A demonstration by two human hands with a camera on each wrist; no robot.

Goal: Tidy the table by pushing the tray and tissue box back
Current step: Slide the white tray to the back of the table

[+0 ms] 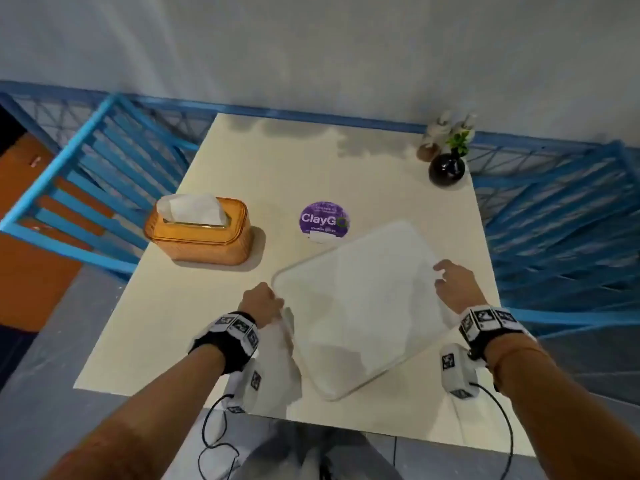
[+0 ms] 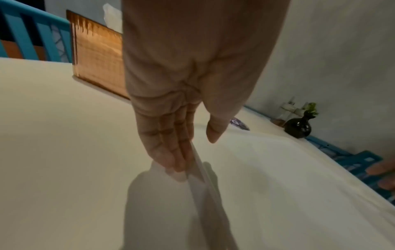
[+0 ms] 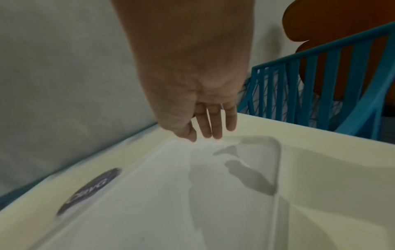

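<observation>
A white tray (image 1: 360, 306) lies askew on the cream table (image 1: 277, 161), near the front edge. My left hand (image 1: 272, 303) is at the tray's left rim. In the left wrist view its straight fingers (image 2: 171, 157) lie against the outside of the rim and the thumb hangs over the tray (image 2: 278, 186). My right hand (image 1: 441, 275) is at the tray's right side, and its straight fingertips (image 3: 215, 132) touch the rim of the tray (image 3: 149, 203). An orange tissue box (image 1: 201, 237) with a white tissue sticking up stands at the left edge, apart from both hands.
A round purple ClayGo sticker (image 1: 323, 218) lies just behind the tray. A black vase (image 1: 446, 169) with a green sprig and small shakers (image 1: 429, 140) stand at the back right corner, by the wall. Blue chairs flank the table on the left (image 1: 97, 174) and right (image 1: 554, 220).
</observation>
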